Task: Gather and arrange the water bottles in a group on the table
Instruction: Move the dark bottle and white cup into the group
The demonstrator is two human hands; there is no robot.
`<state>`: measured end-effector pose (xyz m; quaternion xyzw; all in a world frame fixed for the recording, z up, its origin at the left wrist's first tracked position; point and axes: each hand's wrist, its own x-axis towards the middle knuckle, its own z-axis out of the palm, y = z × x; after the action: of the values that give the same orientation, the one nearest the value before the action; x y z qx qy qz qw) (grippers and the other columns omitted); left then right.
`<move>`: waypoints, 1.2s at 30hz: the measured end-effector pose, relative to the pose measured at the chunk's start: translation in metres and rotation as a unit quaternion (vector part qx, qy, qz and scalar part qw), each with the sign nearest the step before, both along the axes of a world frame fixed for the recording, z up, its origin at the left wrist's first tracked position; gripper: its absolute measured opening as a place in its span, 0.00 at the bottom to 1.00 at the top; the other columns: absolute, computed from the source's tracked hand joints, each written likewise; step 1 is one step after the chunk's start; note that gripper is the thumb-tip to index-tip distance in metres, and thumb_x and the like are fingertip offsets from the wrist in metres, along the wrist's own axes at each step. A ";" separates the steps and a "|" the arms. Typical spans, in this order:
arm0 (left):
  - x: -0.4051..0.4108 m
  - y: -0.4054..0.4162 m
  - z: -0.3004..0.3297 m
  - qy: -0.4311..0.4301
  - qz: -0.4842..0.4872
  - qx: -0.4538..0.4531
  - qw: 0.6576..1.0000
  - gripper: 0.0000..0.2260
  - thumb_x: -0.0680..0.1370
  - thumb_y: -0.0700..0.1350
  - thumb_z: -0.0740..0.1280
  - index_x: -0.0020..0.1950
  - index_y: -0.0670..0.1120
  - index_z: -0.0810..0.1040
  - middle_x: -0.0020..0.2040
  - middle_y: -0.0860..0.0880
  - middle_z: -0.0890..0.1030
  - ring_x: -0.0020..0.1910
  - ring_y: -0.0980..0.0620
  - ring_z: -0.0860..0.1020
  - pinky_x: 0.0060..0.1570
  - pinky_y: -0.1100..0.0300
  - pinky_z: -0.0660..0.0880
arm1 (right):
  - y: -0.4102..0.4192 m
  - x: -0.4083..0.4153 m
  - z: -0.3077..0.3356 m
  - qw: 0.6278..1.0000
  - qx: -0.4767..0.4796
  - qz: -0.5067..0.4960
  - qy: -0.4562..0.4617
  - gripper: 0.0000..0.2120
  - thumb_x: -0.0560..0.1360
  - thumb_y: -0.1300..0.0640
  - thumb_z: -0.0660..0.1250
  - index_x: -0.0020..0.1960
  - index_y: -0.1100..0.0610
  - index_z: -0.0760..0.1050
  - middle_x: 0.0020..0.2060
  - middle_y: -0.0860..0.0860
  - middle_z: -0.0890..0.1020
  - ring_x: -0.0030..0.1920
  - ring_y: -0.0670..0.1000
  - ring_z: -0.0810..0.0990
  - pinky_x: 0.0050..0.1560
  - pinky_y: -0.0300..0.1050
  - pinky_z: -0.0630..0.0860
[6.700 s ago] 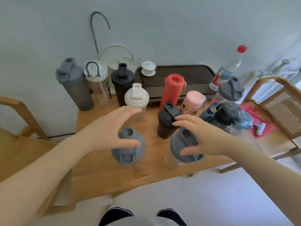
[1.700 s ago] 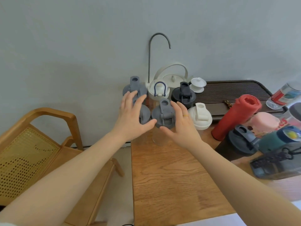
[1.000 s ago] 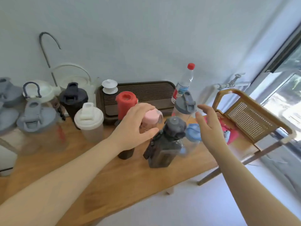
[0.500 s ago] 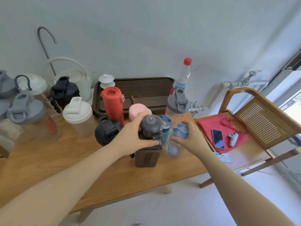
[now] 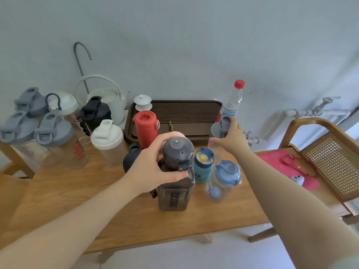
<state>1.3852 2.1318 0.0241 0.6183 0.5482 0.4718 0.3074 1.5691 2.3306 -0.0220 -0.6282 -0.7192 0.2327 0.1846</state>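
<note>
While the left hand (image 5: 153, 167) is gripping the smoky square bottle (image 5: 175, 177) (long axis upright, cap toward the camera) near the table (image 5: 64, 193) front, the right hand (image 5: 232, 137) is closing around the upright grey-lidded shaker (image 5: 218, 131) beside the tray (image 5: 186, 115).

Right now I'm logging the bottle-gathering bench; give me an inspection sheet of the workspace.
Surface: wooden table, bare at the near edge.
Job's things: three grey-lidded clear shakers grouped at left; smoky dark square bottle, teal duck-lid bottle and blue-lidded clear bottle at centre.
Clutter: brown slatted tray, white kettle.
Grippers: left hand grips the dark bottle's lid; right hand touches a grey-lidded clear bottle.
Cables: nothing seen.
Surroundings: cane-backed wooden chair with a red cloth.
</note>
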 end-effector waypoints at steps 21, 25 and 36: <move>-0.024 -0.001 0.044 -0.075 0.021 0.110 0.991 0.26 0.61 0.52 0.71 0.57 0.62 0.67 0.53 0.59 0.74 0.55 0.59 0.75 0.48 0.68 0.73 | -0.096 -0.015 0.140 0.927 0.326 0.134 0.126 0.43 0.61 0.51 0.76 0.71 0.47 0.60 0.62 0.54 0.69 0.57 0.53 0.72 0.55 0.46 0.72; -0.048 -0.021 0.065 -0.102 0.013 0.132 0.986 0.27 0.61 0.47 0.69 0.58 0.55 0.68 0.51 0.60 0.78 0.52 0.61 0.76 0.49 0.69 0.72 | -0.117 -0.045 0.174 0.920 0.294 0.177 0.188 0.44 0.59 0.46 0.75 0.70 0.47 0.59 0.60 0.51 0.72 0.56 0.48 0.72 0.56 0.42 0.69; -0.166 -0.116 0.056 -0.012 0.126 0.075 0.989 0.26 0.60 0.51 0.72 0.54 0.67 0.68 0.50 0.67 0.76 0.53 0.59 0.77 0.47 0.70 0.73 | -0.152 -0.193 0.155 0.902 0.152 0.297 0.274 0.35 0.64 0.51 0.76 0.65 0.47 0.61 0.49 0.34 0.72 0.52 0.41 0.76 0.49 0.33 0.74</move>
<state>1.2191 2.0155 0.0801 0.5602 0.5812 0.5536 0.2048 1.3761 2.1781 0.1329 -0.2610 -0.8202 0.3275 0.3898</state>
